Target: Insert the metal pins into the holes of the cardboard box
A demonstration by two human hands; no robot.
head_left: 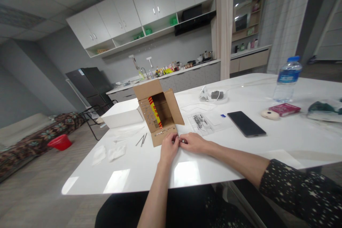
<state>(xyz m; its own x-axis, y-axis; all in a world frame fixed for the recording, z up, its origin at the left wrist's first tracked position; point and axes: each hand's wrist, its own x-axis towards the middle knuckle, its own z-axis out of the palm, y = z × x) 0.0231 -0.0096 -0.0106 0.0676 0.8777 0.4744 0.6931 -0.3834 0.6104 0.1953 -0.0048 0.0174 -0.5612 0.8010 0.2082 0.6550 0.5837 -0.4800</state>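
On the glossy white table [235,149] stands an open brown cardboard box [158,114]. At its front flap, left hand [169,146] and right hand [194,142] pinch 1 tiny, indistinct piece together; steady, small fingertip movements suit this.

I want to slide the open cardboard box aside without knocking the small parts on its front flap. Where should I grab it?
Probably the upright right side flap of the cardboard box, coming from the right. It stands clear, while the low front flap carries small parts and both hands, left hand and right hand, meet there.
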